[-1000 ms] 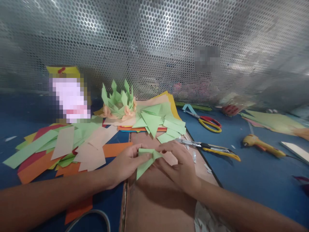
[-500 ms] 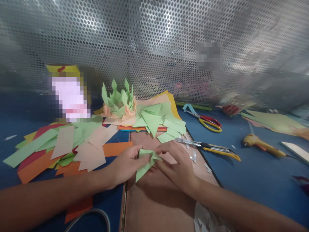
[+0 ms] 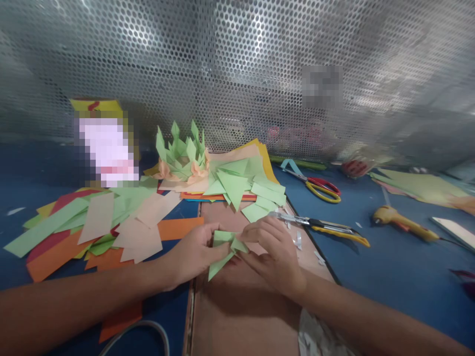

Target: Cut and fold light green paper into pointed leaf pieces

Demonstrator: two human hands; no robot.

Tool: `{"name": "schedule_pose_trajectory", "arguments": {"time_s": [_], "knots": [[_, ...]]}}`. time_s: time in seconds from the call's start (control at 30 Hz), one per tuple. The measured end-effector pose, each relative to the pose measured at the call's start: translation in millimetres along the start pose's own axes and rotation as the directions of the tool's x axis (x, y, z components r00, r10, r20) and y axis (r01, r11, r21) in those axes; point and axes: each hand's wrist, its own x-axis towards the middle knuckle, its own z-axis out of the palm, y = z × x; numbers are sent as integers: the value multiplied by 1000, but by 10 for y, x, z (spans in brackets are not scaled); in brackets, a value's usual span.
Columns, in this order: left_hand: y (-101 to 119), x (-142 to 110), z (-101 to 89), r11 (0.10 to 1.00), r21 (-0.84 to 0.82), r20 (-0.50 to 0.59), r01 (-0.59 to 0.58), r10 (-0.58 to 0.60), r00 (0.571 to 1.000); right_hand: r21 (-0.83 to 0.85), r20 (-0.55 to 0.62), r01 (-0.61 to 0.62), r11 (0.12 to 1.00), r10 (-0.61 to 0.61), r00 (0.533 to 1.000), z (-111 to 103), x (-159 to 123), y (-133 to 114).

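A partly folded piece of light green paper (image 3: 219, 267) is held between both hands over the brown board (image 3: 237, 326). My left hand (image 3: 196, 252) pinches its left side, thumb in front and fingers behind. At the paper's right edge, my right hand (image 3: 272, 252) grips a small folded flap with bent fingers; its fingertips partly hide the paper. Beyond the hands lie green paper triangles and strips (image 3: 232, 185) on a stack of coloured sheets. To their left stands a spiky green and peach folded-paper piece (image 3: 182, 153).
A loose pile of coloured paper strips (image 3: 96, 212) covers the left side. On the right lie a utility knife (image 3: 326, 228), scissors (image 3: 315, 187) and a yellow glue gun (image 3: 404, 222). A perforated metal panel (image 3: 222, 64) rises behind the blue table (image 3: 356, 277).
The flap at the paper's right side is folded further over, and my right fingers have closed in over it. My left hand has barely moved.
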Motion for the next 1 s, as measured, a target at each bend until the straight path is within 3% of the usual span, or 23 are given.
{"name": "schedule_pose_trajectory", "arguments": {"time_s": [0.47, 0.6, 0.77, 1.0], "knots": [[50, 3, 13, 997, -60, -22, 40, -42, 999, -195, 99, 248, 949, -232, 968, -111, 38, 25], [43, 5, 8, 997, -69, 12, 33, -33, 999, -197, 122, 244, 950, -223, 967, -111, 32, 29], [51, 6, 0, 999, -36, 2, 6, -6, 1000, -113, 118, 131, 985, -118, 986, -74, 12, 33], [88, -11, 5, 995, 85, -7, -59, 60, 998, -100, 100, 223, 970, -214, 972, -102, 24, 9]]}}
